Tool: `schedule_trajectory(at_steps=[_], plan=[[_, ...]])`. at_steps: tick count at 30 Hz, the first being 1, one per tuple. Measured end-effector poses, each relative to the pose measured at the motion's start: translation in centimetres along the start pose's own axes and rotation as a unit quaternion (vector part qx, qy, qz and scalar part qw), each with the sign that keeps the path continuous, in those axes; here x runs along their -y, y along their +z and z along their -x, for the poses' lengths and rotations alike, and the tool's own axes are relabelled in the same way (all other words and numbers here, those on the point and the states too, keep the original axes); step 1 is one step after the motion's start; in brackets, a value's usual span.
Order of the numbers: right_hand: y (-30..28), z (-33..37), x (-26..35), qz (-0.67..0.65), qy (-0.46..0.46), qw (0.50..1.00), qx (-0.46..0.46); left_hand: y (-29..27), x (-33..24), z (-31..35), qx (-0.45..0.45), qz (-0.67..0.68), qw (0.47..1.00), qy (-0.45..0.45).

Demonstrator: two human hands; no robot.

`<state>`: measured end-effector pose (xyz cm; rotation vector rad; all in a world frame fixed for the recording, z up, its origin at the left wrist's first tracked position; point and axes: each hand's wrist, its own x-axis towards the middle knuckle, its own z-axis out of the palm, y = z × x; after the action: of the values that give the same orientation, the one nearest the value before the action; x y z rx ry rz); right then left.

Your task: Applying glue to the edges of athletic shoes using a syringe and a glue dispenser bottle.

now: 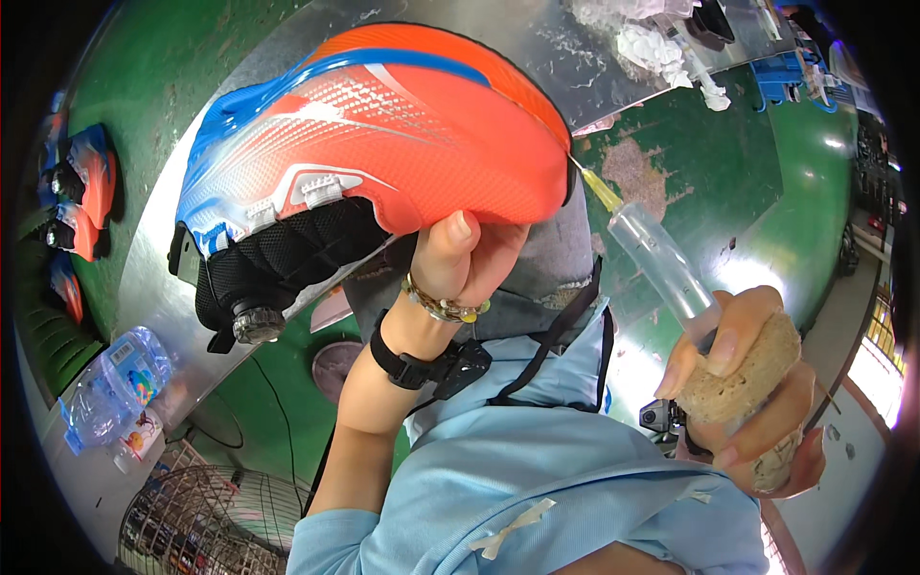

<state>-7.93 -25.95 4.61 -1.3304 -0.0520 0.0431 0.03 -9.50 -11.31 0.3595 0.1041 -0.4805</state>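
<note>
My left hand (470, 254) grips an orange-red and blue sports shoe (450, 125) from beneath, near its toe. The shoe lies on its side in the air, with its black collar and round lacing dial (257, 324) toward the lower left. In my right hand (767, 431) is a clear syringe (659, 259) with a yellow needle hub (602, 192). Its thin needle points up-left to the sole edge at the toe, touching or very close. A beige, porous block (747, 379) is held in the same hand, against the syringe's rear end.
A metal table (158, 297) lies behind and below the shoe. Crumpled white tissue (652, 53) and a dark container (711, 24) lie at the far right of it. At left are similar shoes (91, 172) and a clear plastic bottle (115, 383). A wire basket (211, 517) stands lower left.
</note>
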Motion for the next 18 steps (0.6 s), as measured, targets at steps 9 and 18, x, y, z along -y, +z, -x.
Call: schedule_trajectory(at_steps=[9, 18], plan=[[1.1, -1.1, -1.0, 0.078, -0.067, 0.994, 0.033, 2.5, -0.4, -2.1, 0.003, -0.035, 0.997, 0.062], [1.7, -1.7, -2.5, 0.070, -0.140, 0.988, 0.022, 7.7, -3.3, -1.6, -0.121, 0.054, 0.991, 0.016]])
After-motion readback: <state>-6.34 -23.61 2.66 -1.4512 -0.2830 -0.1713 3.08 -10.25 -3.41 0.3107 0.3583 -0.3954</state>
